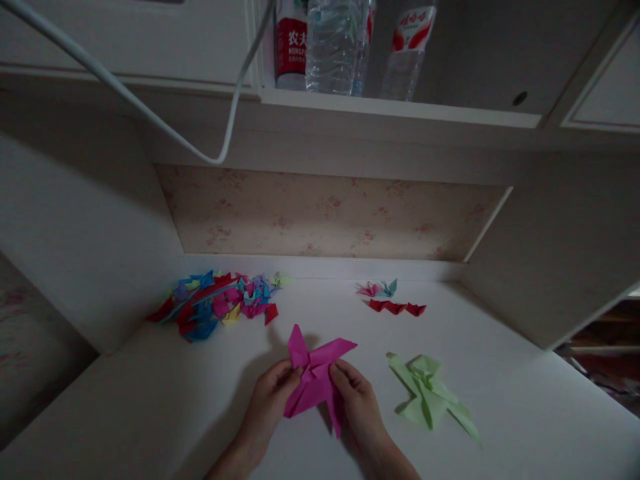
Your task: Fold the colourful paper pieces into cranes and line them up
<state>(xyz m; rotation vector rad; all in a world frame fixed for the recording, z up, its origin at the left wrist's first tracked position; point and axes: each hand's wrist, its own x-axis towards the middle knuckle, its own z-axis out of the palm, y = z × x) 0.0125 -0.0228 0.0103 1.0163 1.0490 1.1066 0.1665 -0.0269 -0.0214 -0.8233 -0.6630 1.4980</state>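
Between my two hands is a magenta folded paper [316, 375] with several pointed flaps, shaped rather like a pinwheel. My left hand [274, 393] pinches its left side, thumb on top. On the opposite side my right hand [356, 399] grips the edge the same way, with the other fingers curled behind and partly hidden. A pale green folded paper [427, 392] of similar shape lies on the white table to the right of my right hand.
Many small colourful paper foldings [220, 303] are heaped at the back left. Near the back right sit red paper boats [397, 307] and two small paper cranes [377, 289]. Overhead, a shelf [400, 113] holds plastic bottles [333, 47]; a white cable [165, 127] hangs down.
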